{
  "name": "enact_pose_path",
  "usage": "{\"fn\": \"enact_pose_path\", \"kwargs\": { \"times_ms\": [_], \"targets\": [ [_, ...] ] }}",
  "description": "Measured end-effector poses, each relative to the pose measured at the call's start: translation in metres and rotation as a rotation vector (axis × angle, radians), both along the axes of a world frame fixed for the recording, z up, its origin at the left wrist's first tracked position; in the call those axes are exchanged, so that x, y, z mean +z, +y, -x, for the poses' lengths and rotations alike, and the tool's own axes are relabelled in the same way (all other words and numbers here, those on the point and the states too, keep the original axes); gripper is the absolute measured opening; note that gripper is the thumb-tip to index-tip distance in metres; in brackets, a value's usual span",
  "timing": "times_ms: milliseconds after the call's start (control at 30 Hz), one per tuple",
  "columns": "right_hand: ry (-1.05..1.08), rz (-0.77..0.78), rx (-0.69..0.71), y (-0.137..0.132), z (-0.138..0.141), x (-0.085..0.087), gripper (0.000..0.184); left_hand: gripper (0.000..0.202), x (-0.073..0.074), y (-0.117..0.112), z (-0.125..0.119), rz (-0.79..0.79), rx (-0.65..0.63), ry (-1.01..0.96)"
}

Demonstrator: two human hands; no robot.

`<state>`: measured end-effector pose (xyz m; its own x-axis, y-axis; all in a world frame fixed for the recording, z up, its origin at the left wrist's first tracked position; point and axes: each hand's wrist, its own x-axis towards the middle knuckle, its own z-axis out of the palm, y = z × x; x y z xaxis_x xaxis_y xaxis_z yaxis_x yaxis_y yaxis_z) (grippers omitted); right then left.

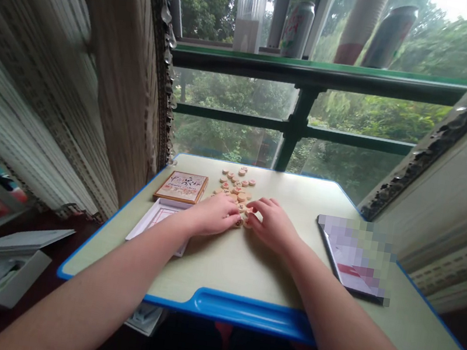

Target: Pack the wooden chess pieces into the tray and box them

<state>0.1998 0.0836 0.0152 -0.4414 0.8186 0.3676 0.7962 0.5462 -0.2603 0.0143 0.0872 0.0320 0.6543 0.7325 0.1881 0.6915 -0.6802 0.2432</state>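
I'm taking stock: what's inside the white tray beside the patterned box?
Inside the white tray, a pale surface with red lines shows. The left forearm crosses over and covers part of it, so whatever lies there cannot be seen.

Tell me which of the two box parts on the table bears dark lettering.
The brown-edged Chinese chess box part, farther from the person, with dark characters across its top. The other, a white tray, lies open-side up, partly behind the left forearm.

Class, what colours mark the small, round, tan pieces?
Some small, round, tan pieces carry red markings, others black, as the head view shows.
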Motion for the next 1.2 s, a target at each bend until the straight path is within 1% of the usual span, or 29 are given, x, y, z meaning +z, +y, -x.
{"fn": "enact_pose_path", "kwargs": {
  "times_ms": [167,300,400,500,633,700,767,867,1000,1133,1200],
  "targets": [
    [0.015,0.004,-0.01,0.002,0.01,0.001,0.042,0.027,-0.001,0.001,0.0,-0.026,0.004,0.002],
    [-0.003,0.066,-0.069,0.0,0.014,0.003,0.05,0.03,-0.002,0.002,0.0,-0.034,0.046,-0.01],
    [-0.032,0.133,-0.078,0.0,0.015,0.002,0.053,0.033,-0.004,0.004,0.001,-0.048,0.088,0.027],
    [-0.052,0.176,-0.087,-0.001,0.014,-0.001,0.056,0.034,-0.005,0.004,0.002,-0.095,0.157,0.047],
    [-0.052,0.151,-0.104,-0.001,0.013,-0.002,0.056,0.031,-0.005,0.006,0.005,-0.184,0.291,0.013],
    [-0.062,0.142,-0.08,-0.001,0.012,-0.002,0.055,0.032,-0.007,0.008,0.006,-0.202,0.326,0.004],
    [-0.074,0.133,-0.061,-0.001,0.011,-0.001,0.054,0.032,-0.009,0.01,0.007,-0.183,0.315,0.008],
    [-0.086,0.116,-0.091,-0.001,0.01,0.0,0.051,0.032,-0.011,0.013,0.009,-0.135,0.259,0.013],
    [-0.11,0.097,-0.109,-0.002,0.009,0.001,0.045,0.03,-0.012,0.015,0.009,-0.137,0.188,0.018],
    [-0.118,0.038,-0.149,0.0,0.008,0.0,0.042,0.029,-0.012,0.015,0.008,-0.153,0.186,-0.025],
    [-0.096,0.001,-0.126,0.003,0.008,-0.001,0.042,0.029,-0.012,0.015,0.007,-0.15,0.172,-0.042]
  ]
}}
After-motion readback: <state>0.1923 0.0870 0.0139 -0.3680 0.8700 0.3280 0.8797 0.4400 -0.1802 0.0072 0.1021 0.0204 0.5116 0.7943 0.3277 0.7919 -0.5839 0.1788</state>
